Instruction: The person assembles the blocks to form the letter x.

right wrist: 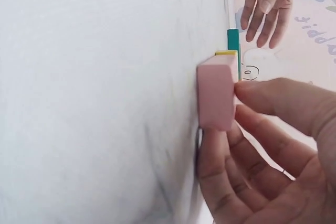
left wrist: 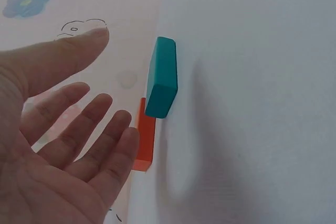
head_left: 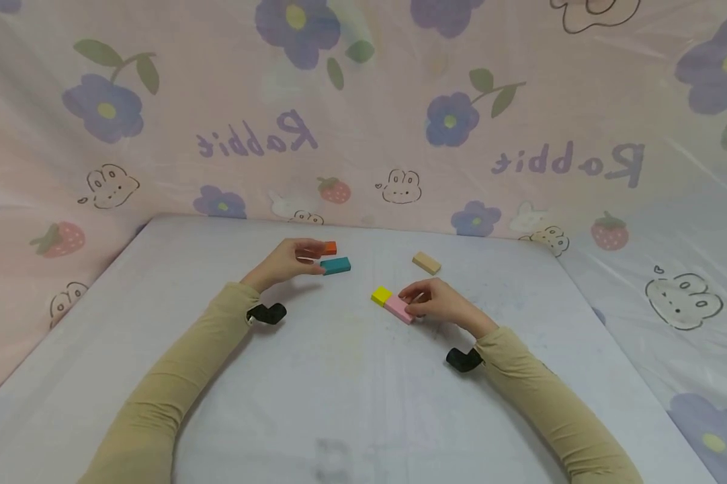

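My left hand (head_left: pixel 289 261) hovers beside a teal block (head_left: pixel 336 266) and an orange-red block (head_left: pixel 330 248). In the left wrist view its fingers (left wrist: pixel 84 135) are spread and loosely bent, with a gap between the thumb and the teal block (left wrist: pixel 163 77). My right hand (head_left: pixel 437 300) has its thumb and fingers at a pink block (head_left: pixel 400 308) lying on the table. The right wrist view shows the thumb against the upper edge of the pink block (right wrist: pixel 216 95) and fingers along its side. A yellow block (head_left: pixel 381 296) adjoins the pink block's far end.
A tan wooden block (head_left: pixel 426 262) lies beyond my right hand. The white table (head_left: pixel 339 396) ends at a curtain (head_left: pixel 363 101) printed with flowers and rabbits. A black wrist mount (head_left: pixel 268 314) sits at the left wrist and another black mount (head_left: pixel 463 359) at the right.
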The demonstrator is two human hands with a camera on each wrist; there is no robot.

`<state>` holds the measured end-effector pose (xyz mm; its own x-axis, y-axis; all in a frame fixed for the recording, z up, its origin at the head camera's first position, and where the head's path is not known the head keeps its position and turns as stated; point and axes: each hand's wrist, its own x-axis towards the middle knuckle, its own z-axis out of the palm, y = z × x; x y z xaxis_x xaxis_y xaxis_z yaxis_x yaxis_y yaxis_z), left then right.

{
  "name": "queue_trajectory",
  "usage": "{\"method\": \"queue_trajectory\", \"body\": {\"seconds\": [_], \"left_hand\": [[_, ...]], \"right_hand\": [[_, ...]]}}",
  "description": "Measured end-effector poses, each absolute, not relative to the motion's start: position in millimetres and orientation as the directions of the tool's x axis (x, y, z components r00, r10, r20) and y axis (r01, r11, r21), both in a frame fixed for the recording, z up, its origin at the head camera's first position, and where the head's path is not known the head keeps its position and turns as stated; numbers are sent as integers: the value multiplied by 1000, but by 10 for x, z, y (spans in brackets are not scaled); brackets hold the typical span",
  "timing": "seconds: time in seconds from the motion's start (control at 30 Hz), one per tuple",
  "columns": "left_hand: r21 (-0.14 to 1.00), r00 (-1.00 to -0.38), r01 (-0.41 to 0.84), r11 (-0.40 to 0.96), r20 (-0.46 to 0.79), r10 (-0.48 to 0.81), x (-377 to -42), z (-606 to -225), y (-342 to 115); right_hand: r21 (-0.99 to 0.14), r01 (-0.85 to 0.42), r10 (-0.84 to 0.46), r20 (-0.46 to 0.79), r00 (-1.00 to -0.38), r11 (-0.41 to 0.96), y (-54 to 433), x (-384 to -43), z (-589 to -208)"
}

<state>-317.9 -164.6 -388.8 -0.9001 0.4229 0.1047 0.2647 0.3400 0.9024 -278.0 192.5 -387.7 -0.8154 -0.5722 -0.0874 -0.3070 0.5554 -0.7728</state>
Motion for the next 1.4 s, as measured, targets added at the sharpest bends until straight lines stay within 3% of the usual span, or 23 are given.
{"method": "queue_trajectory", "body": {"seconds": [0.33,1.4], "left_hand": [[880,-915,239,410,64,397,-3203,-3969,-1633],[771,-930,288,568,83,359,-3309,-4071,-1406]], "right_hand": [[-806,-245,-595,-158,-788,539,1977,-2825,-3846],[-809,-220,-573,-168,-802,545,2001,-2832,-3849]]}}
